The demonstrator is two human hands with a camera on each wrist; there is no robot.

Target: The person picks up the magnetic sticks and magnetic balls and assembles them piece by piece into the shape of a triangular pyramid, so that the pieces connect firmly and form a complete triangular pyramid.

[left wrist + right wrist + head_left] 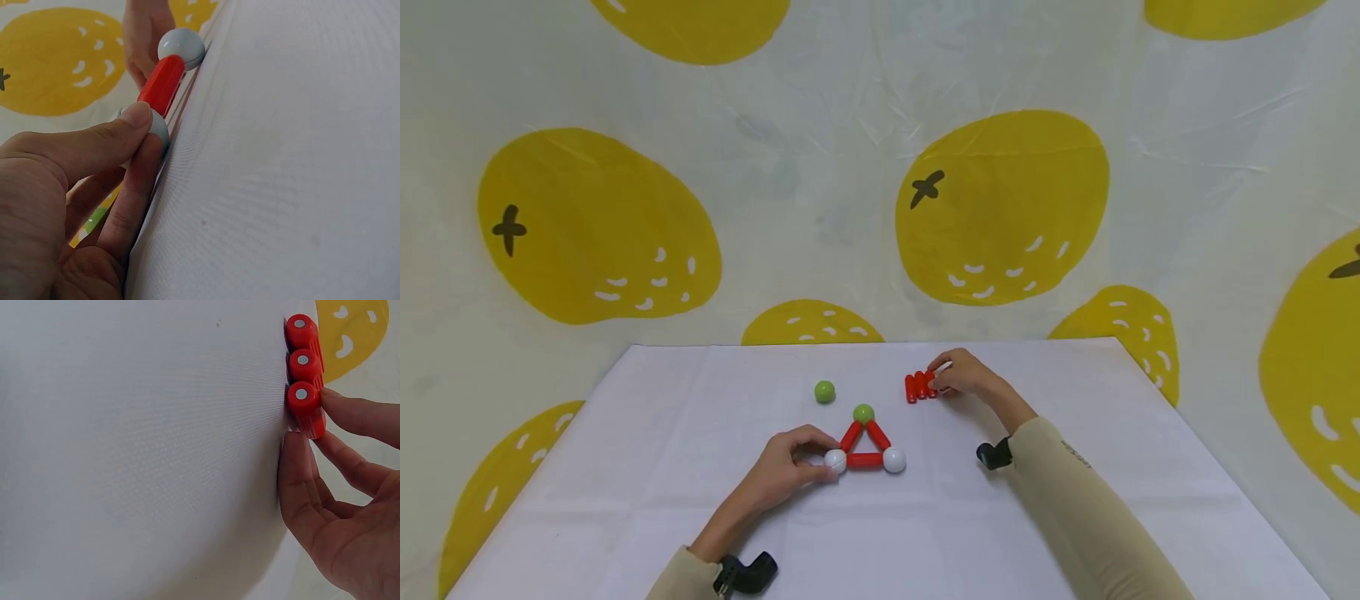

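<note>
A triangle lies on the white table, made of three red magnetic rods (865, 461), two white balls (894, 460) and a green ball (863, 413) at its far corner. My left hand (786, 467) pinches the white ball at the near left corner (160, 128) between thumb and fingers. At the far right, three loose red magnetic rods (921, 385) lie side by side, with silvery discs in their ends. My right hand (964, 373) has its fingertips around the rightmost rod (304, 403), which still lies against its neighbour.
A loose green ball (824, 392) sits behind the triangle, to its left. The table (1052, 517) ends at the back before a pale cloth (820, 208) printed with yellow fruit. Dark devices (995, 454) are strapped at both wrists.
</note>
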